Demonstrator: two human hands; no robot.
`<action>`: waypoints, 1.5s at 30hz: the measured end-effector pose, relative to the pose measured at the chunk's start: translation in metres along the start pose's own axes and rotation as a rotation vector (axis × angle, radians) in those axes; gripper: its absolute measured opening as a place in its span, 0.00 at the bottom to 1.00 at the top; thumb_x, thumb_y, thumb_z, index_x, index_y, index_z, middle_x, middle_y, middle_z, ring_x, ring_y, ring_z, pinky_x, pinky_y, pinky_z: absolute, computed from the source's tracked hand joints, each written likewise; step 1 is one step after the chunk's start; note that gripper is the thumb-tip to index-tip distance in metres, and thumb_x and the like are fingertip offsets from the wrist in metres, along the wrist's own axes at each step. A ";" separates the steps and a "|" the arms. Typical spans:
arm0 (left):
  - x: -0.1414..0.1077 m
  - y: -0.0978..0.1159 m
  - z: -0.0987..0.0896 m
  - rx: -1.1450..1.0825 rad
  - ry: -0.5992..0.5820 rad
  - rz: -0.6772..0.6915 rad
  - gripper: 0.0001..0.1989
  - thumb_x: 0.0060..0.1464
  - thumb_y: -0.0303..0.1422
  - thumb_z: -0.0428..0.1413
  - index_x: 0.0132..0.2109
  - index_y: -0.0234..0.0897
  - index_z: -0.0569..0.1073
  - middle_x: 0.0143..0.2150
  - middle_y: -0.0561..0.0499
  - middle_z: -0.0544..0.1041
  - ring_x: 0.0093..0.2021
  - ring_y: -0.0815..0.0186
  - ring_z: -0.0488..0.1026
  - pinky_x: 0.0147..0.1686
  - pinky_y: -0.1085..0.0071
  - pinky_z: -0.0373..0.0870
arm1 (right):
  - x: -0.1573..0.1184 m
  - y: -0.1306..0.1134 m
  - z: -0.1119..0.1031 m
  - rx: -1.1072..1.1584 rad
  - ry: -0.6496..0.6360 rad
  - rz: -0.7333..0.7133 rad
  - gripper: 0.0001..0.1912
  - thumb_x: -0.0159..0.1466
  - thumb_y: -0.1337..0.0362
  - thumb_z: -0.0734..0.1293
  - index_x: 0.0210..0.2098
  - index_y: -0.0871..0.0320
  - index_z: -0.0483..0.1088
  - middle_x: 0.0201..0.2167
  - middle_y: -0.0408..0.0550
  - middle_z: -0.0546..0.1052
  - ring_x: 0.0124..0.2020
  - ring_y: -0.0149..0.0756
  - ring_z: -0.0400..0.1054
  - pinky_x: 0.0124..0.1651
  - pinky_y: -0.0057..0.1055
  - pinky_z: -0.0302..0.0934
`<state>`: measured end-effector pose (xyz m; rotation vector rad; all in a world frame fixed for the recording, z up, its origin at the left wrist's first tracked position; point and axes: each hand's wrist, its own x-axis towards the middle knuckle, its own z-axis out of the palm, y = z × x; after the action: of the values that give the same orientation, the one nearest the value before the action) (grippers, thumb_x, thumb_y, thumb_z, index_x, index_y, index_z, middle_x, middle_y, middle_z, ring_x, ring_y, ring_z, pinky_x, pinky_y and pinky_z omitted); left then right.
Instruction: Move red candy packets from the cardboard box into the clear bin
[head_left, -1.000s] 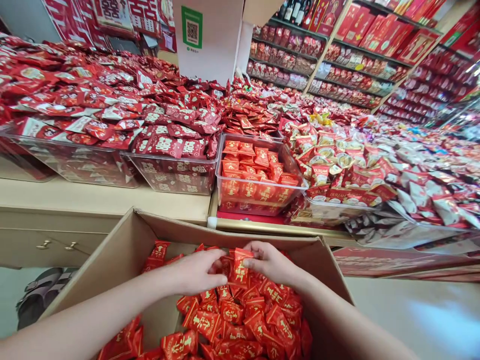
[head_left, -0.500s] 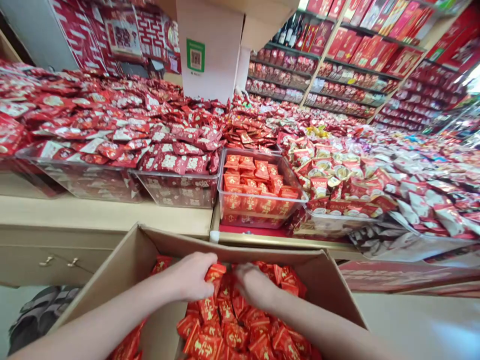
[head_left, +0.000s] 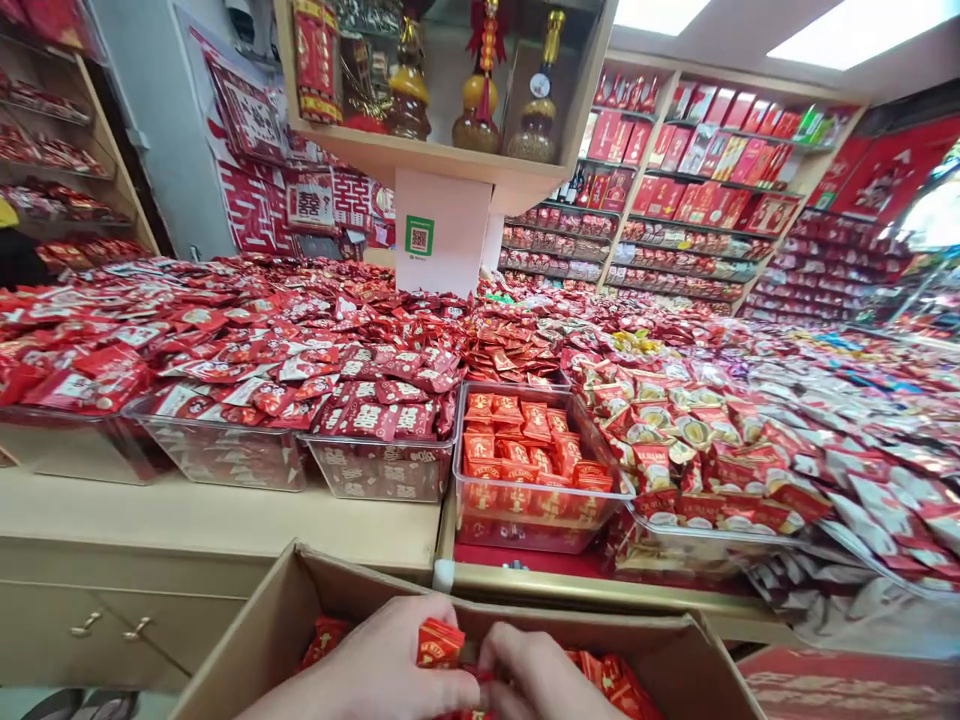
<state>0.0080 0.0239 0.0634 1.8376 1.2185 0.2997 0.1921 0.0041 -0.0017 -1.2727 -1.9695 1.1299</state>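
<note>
Low in the head view, my left hand [head_left: 394,660] is closed on a small red wrapped packet [head_left: 439,644] with gold print, which sticks up between thumb and fingers. Close beside it, my right hand [head_left: 536,672] has its fingers curled inward; whatever they hold is hidden. Both hands are over an open cardboard box [head_left: 660,640], where more red packets [head_left: 611,680] show at the sides. Beyond the box stands a clear plastic bin [head_left: 536,492], with similar red packets inside it in stacked rows.
The box is up against a counter [head_left: 225,515]. Left of the bin are clear tubs [head_left: 379,468] of dark red packets; to the right, a heap of durian packets [head_left: 697,480]. A white pillar [head_left: 442,250] and display case [head_left: 442,150] rise behind.
My view has tilted up, so the counter and box sit lower in the picture. The right hand has come closer to the left, which still grips a red packet.
</note>
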 end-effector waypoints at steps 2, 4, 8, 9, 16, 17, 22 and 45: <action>0.000 0.007 0.000 -0.200 -0.014 -0.019 0.15 0.32 0.38 0.61 0.26 0.36 0.64 0.20 0.60 0.62 0.22 0.73 0.54 0.20 0.77 0.50 | -0.001 -0.024 -0.010 0.177 0.025 0.044 0.03 0.52 0.66 0.63 0.25 0.58 0.63 0.19 0.39 0.64 0.21 0.26 0.54 0.23 0.23 0.49; 0.001 0.013 0.002 -0.365 -0.006 -0.016 0.16 0.33 0.38 0.61 0.25 0.35 0.62 0.19 0.60 0.60 0.21 0.73 0.53 0.20 0.77 0.50 | -0.002 -0.042 -0.016 0.395 0.095 0.046 0.07 0.54 0.62 0.63 0.26 0.59 0.62 0.19 0.38 0.61 0.20 0.25 0.51 0.23 0.23 0.47; 0.004 0.021 0.002 -0.584 0.080 0.027 0.16 0.40 0.39 0.58 0.22 0.34 0.60 0.19 0.59 0.57 0.22 0.74 0.52 0.21 0.77 0.50 | -0.002 -0.056 -0.020 0.730 0.096 0.107 0.14 0.52 0.56 0.66 0.29 0.61 0.64 0.20 0.39 0.62 0.21 0.23 0.51 0.25 0.22 0.48; 0.005 0.022 0.002 -0.642 0.095 0.018 0.16 0.40 0.38 0.59 0.22 0.34 0.60 0.19 0.59 0.57 0.22 0.74 0.52 0.22 0.77 0.51 | -0.002 -0.057 -0.020 0.771 0.081 0.127 0.15 0.51 0.56 0.67 0.29 0.62 0.65 0.21 0.39 0.63 0.22 0.23 0.52 0.26 0.22 0.49; -0.001 0.023 0.006 -0.890 0.065 -0.063 0.14 0.40 0.37 0.60 0.23 0.32 0.65 0.20 0.57 0.65 0.22 0.73 0.60 0.24 0.76 0.56 | -0.007 -0.052 -0.019 0.911 0.113 0.193 0.14 0.48 0.57 0.69 0.24 0.63 0.67 0.18 0.39 0.66 0.21 0.23 0.55 0.27 0.23 0.52; -0.001 0.023 0.007 -0.893 0.070 -0.059 0.13 0.40 0.37 0.60 0.23 0.32 0.65 0.19 0.58 0.65 0.22 0.73 0.60 0.24 0.76 0.56 | -0.008 -0.051 -0.019 0.938 0.090 0.193 0.14 0.48 0.58 0.70 0.26 0.63 0.67 0.20 0.40 0.67 0.22 0.23 0.58 0.28 0.24 0.54; 0.001 0.025 0.006 -0.868 0.090 -0.072 0.12 0.43 0.39 0.58 0.28 0.32 0.69 0.24 0.54 0.71 0.26 0.69 0.65 0.28 0.73 0.61 | -0.014 -0.053 -0.021 0.885 0.044 0.194 0.15 0.50 0.56 0.67 0.31 0.60 0.65 0.25 0.45 0.71 0.26 0.32 0.65 0.26 0.31 0.62; -0.010 0.031 -0.008 -1.166 0.102 -0.160 0.20 0.39 0.28 0.61 0.42 0.36 0.66 0.30 0.50 0.77 0.29 0.65 0.73 0.32 0.68 0.68 | -0.022 -0.055 -0.043 -0.521 0.472 -0.720 0.16 0.58 0.74 0.57 0.46 0.56 0.60 0.37 0.49 0.73 0.41 0.34 0.66 0.42 0.29 0.63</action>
<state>0.0175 0.0158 0.0942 0.7167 0.9120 0.8109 0.2095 -0.0119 0.0677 -0.8062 -2.1154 -0.0344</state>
